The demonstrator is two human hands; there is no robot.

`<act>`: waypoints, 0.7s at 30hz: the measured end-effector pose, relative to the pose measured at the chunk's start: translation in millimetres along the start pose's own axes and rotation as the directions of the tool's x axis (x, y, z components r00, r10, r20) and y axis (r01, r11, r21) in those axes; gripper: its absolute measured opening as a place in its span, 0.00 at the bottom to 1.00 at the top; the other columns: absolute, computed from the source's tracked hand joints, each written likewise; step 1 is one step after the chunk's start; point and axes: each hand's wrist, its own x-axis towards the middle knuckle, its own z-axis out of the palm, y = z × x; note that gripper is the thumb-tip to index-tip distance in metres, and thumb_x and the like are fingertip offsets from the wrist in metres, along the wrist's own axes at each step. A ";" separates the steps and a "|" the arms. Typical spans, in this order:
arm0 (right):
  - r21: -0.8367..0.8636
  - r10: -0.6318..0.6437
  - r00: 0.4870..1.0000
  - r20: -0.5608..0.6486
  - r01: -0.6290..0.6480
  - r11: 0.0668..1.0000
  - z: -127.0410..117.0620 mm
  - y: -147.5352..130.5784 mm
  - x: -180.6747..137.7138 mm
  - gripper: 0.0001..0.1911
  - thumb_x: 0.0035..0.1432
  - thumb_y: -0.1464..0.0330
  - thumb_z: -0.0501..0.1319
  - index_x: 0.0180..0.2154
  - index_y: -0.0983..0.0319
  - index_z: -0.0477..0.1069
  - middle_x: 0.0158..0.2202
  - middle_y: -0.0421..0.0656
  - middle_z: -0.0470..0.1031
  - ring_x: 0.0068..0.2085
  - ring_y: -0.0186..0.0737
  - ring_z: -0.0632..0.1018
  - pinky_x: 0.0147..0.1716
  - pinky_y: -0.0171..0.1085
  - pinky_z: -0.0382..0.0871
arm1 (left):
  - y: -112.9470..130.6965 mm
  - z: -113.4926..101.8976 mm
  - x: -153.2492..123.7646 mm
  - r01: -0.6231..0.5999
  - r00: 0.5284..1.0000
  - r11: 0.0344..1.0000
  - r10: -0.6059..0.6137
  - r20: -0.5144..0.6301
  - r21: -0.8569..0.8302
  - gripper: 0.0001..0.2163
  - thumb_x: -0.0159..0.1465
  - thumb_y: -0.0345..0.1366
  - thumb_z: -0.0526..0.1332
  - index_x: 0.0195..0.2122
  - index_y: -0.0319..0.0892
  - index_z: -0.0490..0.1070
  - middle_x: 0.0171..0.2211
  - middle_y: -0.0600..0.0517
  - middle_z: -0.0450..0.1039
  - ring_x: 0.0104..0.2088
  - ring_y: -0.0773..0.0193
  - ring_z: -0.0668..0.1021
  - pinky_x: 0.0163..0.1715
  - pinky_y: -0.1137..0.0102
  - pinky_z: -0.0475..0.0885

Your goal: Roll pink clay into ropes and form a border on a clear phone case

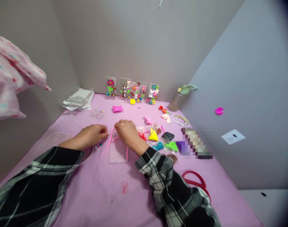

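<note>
A clear phone case (pixel 117 154) lies flat on the pink tabletop before me. Thin pink clay strips (pixel 107 146) run along its edges and across its upper part, one trailing outside its left side. At the case's top end, my right hand (pixel 129 132) has its fingers closed on the pink clay strip, hiding part of both. My left hand (pixel 90 136) is just left of the case, fingers curled together; whatever they hold, if anything, is hidden. Below its fingertips sits a small dark teal bit (pixel 100 144).
Bagged clay lumps, yellow (pixel 153 135), green (pixel 171 146) and others, lie right of the case. Decorated cases (pixel 110 86) lean on the back wall. Rhinestones (pixel 98 115) are at left. A bottle (pixel 178 99), bangles (pixel 180 120) and red-handled scissors (pixel 193 178) are at right.
</note>
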 end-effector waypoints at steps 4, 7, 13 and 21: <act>-0.081 -0.110 0.994 0.021 0.111 0.990 -19.6 -13.0 -30.8 0.12 0.70 0.76 0.54 0.41 0.63 0.76 0.38 0.47 0.78 0.41 0.45 0.75 0.39 0.43 0.58 | 6.3 -7.4 -31.0 -0.014 0.998 0.999 0.012 0.056 0.036 0.10 0.59 0.44 0.59 0.25 0.47 0.73 0.26 0.53 0.77 0.27 0.60 0.75 0.27 0.67 0.58; -0.074 -0.152 0.988 0.041 0.155 0.985 -27.9 -21.9 -56.7 0.10 0.70 0.76 0.56 0.38 0.63 0.75 0.36 0.45 0.77 0.39 0.44 0.74 0.38 0.42 0.57 | 11.3 -5.2 -55.6 -0.008 0.997 0.999 0.004 0.080 0.052 0.08 0.59 0.43 0.59 0.25 0.47 0.71 0.28 0.53 0.77 0.27 0.60 0.74 0.27 0.66 0.57; -0.052 -0.234 0.972 0.031 0.235 0.971 -15.4 -30.1 -91.8 0.08 0.68 0.77 0.58 0.37 0.63 0.74 0.37 0.45 0.75 0.39 0.44 0.72 0.39 0.43 0.60 | 12.0 12.4 -79.9 0.001 0.998 0.999 -0.004 0.062 0.046 0.07 0.61 0.43 0.58 0.29 0.46 0.68 0.30 0.53 0.76 0.30 0.59 0.75 0.30 0.66 0.59; -0.063 -0.274 0.961 0.044 0.276 0.959 0.5 -33.9 -99.0 0.04 0.67 0.76 0.60 0.39 0.64 0.73 0.39 0.45 0.75 0.42 0.46 0.72 0.42 0.44 0.64 | 10.2 14.7 -81.9 -0.001 0.999 1.000 0.001 0.033 -0.011 0.10 0.63 0.44 0.54 0.32 0.46 0.70 0.29 0.54 0.75 0.30 0.60 0.74 0.31 0.67 0.62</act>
